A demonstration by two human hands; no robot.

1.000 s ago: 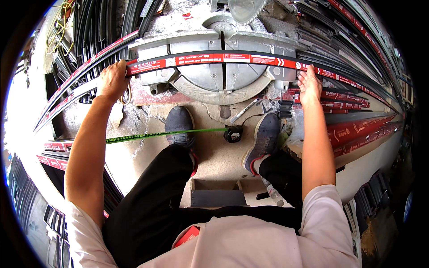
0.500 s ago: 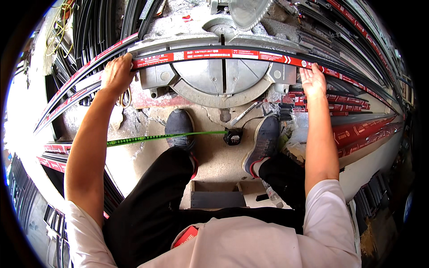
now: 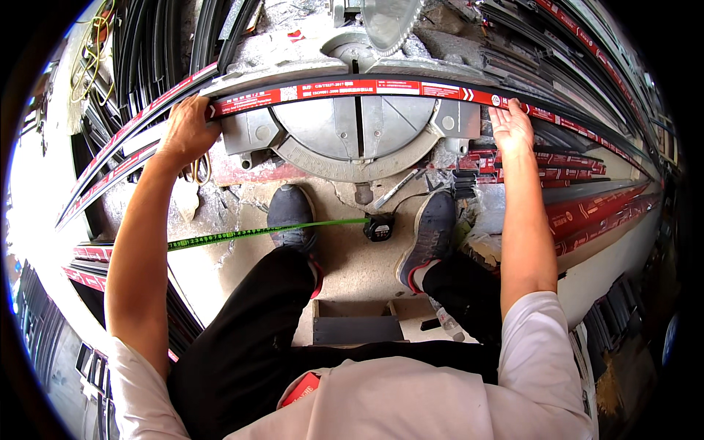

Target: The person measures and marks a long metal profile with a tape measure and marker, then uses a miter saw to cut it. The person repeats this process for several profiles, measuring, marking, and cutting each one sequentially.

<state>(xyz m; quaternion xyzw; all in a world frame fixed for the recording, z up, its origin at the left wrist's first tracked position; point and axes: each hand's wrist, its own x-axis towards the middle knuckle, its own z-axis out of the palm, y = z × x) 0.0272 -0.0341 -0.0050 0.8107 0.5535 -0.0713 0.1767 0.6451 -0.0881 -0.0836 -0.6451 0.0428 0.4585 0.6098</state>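
Black-edged red strip [image 3: 403,87], green tape [image 3: 220,237]

Open gap between shoes [image 3: 290,213], narrowed by tape measure [image 3: 379,228]; red-labelled strip [image 3: 352,87] bars way across saw table [image 3: 319,128].

the head-worn fisheye looks steeply down, past the near torso [image 3: 396,400] to the farther saw base [image 3: 315,136].

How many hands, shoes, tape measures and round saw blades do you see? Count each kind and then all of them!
Hands: 2, left hand and right hand
Shoes: 2, left shoe and right shoe
Tape measure: 1
Round saw blade: 1
Total: 6
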